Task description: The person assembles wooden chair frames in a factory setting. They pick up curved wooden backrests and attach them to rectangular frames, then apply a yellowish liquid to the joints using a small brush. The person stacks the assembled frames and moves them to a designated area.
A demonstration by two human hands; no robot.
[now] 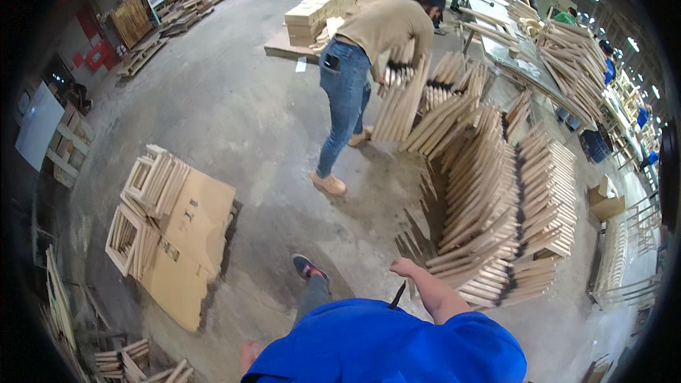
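My right hand [404, 267] hangs in front of me with its fingers curled and nothing seen in them. Just to its right is a long stack of pale wooden slats [482, 198], banded by dark gaps; hand and stack look apart. Low beside my blue shirt is my left hand [250, 352], small and partly covered, its fingers not clear. Ahead, a co-worker [386, 28] in a tan top and jeans bends over the far end of the stack, hands around a bundle of slats [401, 103]. A thin black strip [397, 295] sticks up by my shirt.
Wooden frames [152, 184] lie on a flattened cardboard sheet [195, 241] to the left. Loose wood pieces [135, 363] are at the lower left. Pale stacked blocks [312, 18] stand on a pallet beyond the co-worker. A long worktable [496, 25] runs along the right.
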